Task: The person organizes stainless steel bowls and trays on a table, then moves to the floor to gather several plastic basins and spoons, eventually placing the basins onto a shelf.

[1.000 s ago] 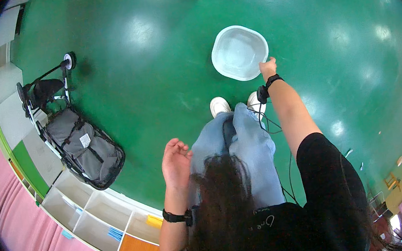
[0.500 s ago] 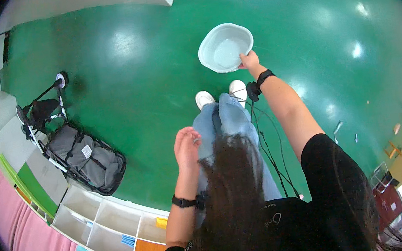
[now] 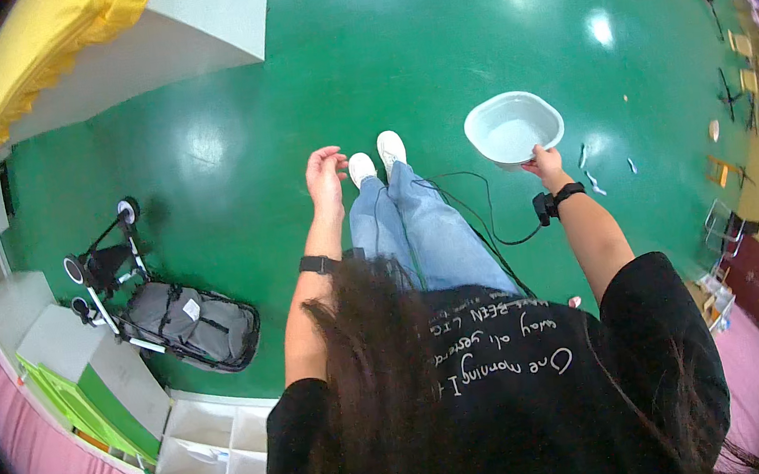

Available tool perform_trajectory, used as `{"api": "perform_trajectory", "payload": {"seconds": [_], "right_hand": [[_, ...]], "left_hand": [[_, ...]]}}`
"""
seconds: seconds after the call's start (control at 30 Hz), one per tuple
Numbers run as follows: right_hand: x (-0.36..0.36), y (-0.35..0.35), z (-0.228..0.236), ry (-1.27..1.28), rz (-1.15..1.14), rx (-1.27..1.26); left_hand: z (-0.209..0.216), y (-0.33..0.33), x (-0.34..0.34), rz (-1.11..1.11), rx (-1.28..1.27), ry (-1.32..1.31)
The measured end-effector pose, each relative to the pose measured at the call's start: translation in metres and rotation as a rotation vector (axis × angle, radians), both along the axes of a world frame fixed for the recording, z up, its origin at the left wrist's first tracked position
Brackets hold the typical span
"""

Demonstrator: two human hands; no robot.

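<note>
A pale blue-white plastic basin (image 3: 509, 127) hangs out to my right, its hollow facing up. The inside looks bare. My right hand (image 3: 544, 165) grips the near rim, thumb on top. My left hand (image 3: 326, 181) is held in front of me beside my white shoes, its fingers loosely bent and apart with nothing in them. A black band sits on each wrist, and dark cables (image 3: 489, 215) run from the right one towards my legs.
A folded grey stroller (image 3: 190, 319) lies on the green floor (image 3: 361, 71) at left. White cubby shelves (image 3: 204, 421) stand near left. A white unit (image 3: 214, 17) with yellow cloth (image 3: 50, 59) is far left. Small pale scraps (image 3: 594, 181) lie right of the basin; chairs (image 3: 723, 172) are farther right.
The basin has moved to the right in the view, still in my right hand. My left hand has reached forward, away from my body. The view has turned, and my feet have shifted.
</note>
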State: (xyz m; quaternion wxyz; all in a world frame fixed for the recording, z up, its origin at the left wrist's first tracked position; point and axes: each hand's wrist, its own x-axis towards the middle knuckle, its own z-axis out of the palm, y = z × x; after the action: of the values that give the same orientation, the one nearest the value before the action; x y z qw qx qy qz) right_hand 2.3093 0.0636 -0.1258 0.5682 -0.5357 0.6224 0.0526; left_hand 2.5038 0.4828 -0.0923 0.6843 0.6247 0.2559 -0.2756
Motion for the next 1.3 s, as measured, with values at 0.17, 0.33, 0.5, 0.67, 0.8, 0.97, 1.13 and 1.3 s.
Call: {"api": "perform_trajectory", "payload": {"seconds": [0.17, 0.33, 0.5, 0.67, 0.8, 0.97, 1.13, 1.3], "right_hand": [[-0.086, -0.016, 0.092, -0.047, -0.205, 0.027], [-0.177, -0.011, 0.140, -0.252, -0.479, 0.014], [-0.251, -0.008, 0.141, -0.378, -0.786, -0.027], [-0.304, -0.021, 0.122, -0.451, -1.033, -0.042], [-0.357, -0.064, 0.099, -0.433, -1.133, -0.015], [-0.399, -0.138, 0.110, -0.346, -1.170, -0.077], [-0.417, -0.201, 0.110, -0.531, -1.322, -0.250], [-0.441, -0.256, 0.094, -0.580, -1.518, -0.207]], "left_hand": [[0.040, -0.012, 0.011, -0.182, 0.067, -0.211], [0.051, -0.048, 0.008, -0.240, 0.058, -0.183], [0.038, -0.105, 0.000, -0.357, 0.117, -0.181], [0.025, -0.173, -0.004, -0.487, 0.106, -0.293], [0.024, -0.262, -0.014, -0.520, 0.181, -0.316], [0.045, -0.422, -0.043, -0.638, 0.164, -0.406], [0.075, -0.588, -0.085, -0.933, -0.045, -0.644], [0.085, -0.722, -0.153, -1.279, -0.107, -0.912]]}}
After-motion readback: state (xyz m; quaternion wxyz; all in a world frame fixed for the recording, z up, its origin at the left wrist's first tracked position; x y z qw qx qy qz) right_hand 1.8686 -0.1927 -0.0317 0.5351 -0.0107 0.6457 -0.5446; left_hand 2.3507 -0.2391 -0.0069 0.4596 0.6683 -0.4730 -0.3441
